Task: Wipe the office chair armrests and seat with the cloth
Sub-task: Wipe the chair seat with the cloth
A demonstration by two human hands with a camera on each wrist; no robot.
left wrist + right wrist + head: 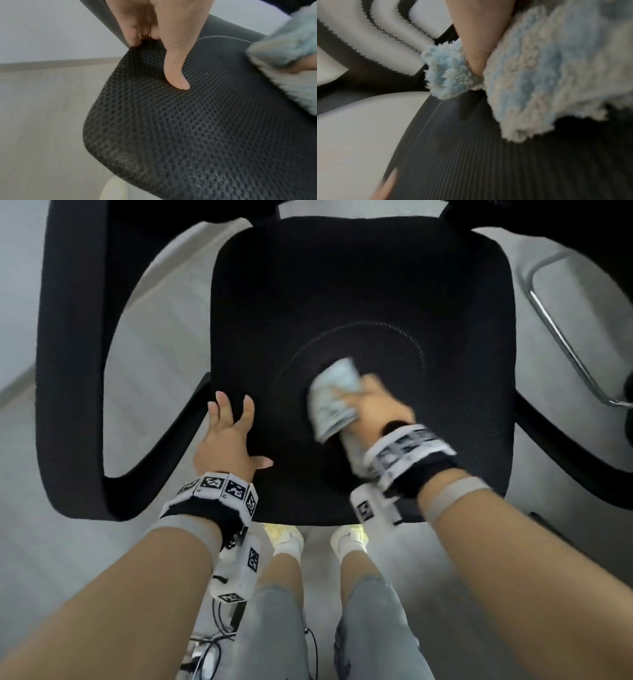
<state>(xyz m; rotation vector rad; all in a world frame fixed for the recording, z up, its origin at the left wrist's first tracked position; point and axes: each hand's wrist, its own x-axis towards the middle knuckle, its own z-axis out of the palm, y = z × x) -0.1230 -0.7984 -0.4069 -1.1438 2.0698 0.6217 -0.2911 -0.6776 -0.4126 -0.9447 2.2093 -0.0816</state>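
A black mesh office chair seat (359,285) fills the head view, with a black armrest (68,354) looping on the left and another armrest (561,440) on the right. My right hand (373,405) grips a fluffy blue-and-white cloth (334,398) and presses it on the seat's middle front, blurred by motion. The cloth (539,67) bunches around my thumb in the right wrist view. My left hand (229,433) rests on the seat's front left edge with straight fingers; its thumb (176,75) lies flat on the mesh seat (188,135), the fingers over the edge.
A chrome tube frame (561,337) of another piece of furniture stands at the right. My legs and white shoes (284,537) stand just in front of the seat on a pale floor (154,354). Cables (212,648) lie near my left foot.
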